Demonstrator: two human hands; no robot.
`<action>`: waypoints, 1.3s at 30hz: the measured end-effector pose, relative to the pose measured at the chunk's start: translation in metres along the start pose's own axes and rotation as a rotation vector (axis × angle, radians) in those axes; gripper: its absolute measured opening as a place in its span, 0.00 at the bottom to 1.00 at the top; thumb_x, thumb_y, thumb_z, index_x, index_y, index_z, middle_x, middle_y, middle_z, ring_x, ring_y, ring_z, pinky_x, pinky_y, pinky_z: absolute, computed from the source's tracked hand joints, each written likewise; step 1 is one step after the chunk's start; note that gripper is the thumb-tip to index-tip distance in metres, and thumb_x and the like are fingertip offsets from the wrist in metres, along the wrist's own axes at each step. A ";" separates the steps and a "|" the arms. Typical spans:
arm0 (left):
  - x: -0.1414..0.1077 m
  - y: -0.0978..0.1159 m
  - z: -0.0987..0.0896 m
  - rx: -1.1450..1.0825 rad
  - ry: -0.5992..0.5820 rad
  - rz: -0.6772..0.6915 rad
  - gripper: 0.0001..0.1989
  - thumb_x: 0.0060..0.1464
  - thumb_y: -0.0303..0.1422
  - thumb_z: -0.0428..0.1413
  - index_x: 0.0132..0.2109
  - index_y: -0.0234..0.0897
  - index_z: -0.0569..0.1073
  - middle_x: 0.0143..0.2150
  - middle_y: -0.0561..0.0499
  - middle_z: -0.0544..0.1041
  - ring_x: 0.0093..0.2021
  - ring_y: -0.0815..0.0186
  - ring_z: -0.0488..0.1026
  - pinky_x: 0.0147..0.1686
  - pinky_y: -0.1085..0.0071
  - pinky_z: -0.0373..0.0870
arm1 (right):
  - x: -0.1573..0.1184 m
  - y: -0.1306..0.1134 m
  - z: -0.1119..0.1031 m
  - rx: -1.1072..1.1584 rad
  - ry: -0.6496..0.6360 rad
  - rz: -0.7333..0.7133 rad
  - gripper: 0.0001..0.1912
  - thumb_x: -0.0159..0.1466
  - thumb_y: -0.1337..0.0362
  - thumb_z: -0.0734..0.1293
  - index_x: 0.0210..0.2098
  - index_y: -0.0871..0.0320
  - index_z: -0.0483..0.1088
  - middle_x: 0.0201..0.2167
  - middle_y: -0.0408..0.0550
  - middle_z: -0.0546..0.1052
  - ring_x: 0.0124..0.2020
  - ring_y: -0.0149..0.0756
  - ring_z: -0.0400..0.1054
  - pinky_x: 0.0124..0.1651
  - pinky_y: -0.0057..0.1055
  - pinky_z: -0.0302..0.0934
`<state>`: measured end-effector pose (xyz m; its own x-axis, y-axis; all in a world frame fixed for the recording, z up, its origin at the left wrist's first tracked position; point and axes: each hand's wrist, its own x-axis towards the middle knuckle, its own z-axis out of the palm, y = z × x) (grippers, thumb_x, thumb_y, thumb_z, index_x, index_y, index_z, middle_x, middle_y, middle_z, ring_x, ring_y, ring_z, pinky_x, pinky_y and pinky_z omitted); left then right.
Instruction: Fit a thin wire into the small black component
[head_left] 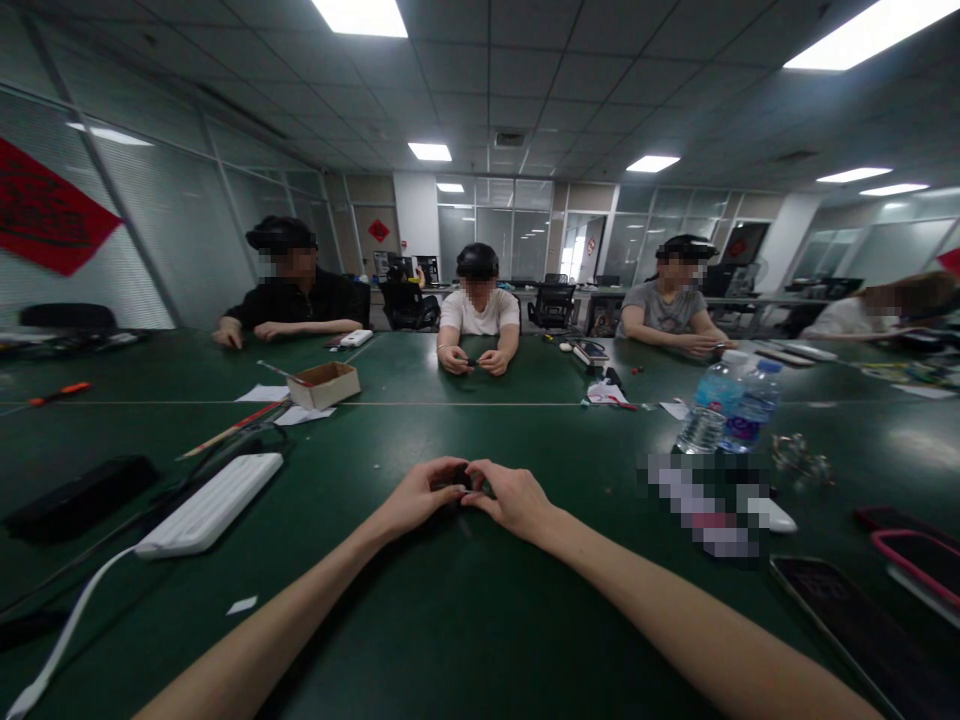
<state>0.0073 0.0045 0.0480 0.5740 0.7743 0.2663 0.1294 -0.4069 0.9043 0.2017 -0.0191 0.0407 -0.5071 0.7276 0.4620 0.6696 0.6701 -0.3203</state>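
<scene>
My left hand (424,492) and my right hand (516,494) meet just above the green table in the middle of the view. Between their fingertips is a small black object (463,477), mostly covered by the fingers; its kind cannot be made out. Both hands are closed, thumbs and fingers pinched round it from either side. A thin pale edge shows near the thumbs, too small to name.
On the left lie a white power strip (214,505), a black case (81,495) and a small open cardboard box (324,386). Two water bottles (752,405) and a phone (847,620) are on the right. Several people wearing headsets sit across the green table (420,630).
</scene>
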 end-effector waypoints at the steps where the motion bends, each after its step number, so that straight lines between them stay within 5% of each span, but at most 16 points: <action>1: 0.000 0.000 0.000 -0.003 0.005 -0.005 0.18 0.49 0.29 0.54 0.49 0.36 0.70 0.47 0.46 0.74 0.47 0.60 0.70 0.50 0.61 0.63 | 0.000 0.000 0.000 0.001 -0.002 -0.002 0.20 0.61 0.55 0.63 0.50 0.55 0.59 0.38 0.45 0.72 0.37 0.34 0.68 0.39 0.31 0.61; 27: 0.000 -0.007 0.000 -0.066 -0.047 -0.027 0.17 0.50 0.30 0.55 0.49 0.35 0.70 0.46 0.46 0.74 0.46 0.60 0.71 0.47 0.61 0.65 | -0.001 -0.001 0.000 -0.020 -0.008 0.017 0.22 0.59 0.48 0.63 0.45 0.56 0.61 0.36 0.47 0.71 0.35 0.35 0.67 0.36 0.31 0.60; 39: -0.001 -0.002 -0.001 -0.079 -0.035 -0.050 0.17 0.50 0.30 0.55 0.49 0.35 0.70 0.46 0.45 0.74 0.45 0.60 0.71 0.46 0.61 0.65 | -0.001 0.001 -0.002 0.016 -0.033 -0.009 0.20 0.59 0.56 0.66 0.47 0.56 0.60 0.36 0.44 0.71 0.36 0.34 0.67 0.38 0.30 0.59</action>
<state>0.0058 0.0049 0.0457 0.5964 0.7748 0.2099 0.0952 -0.3279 0.9399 0.2037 -0.0194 0.0412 -0.5309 0.7256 0.4378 0.6563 0.6789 -0.3292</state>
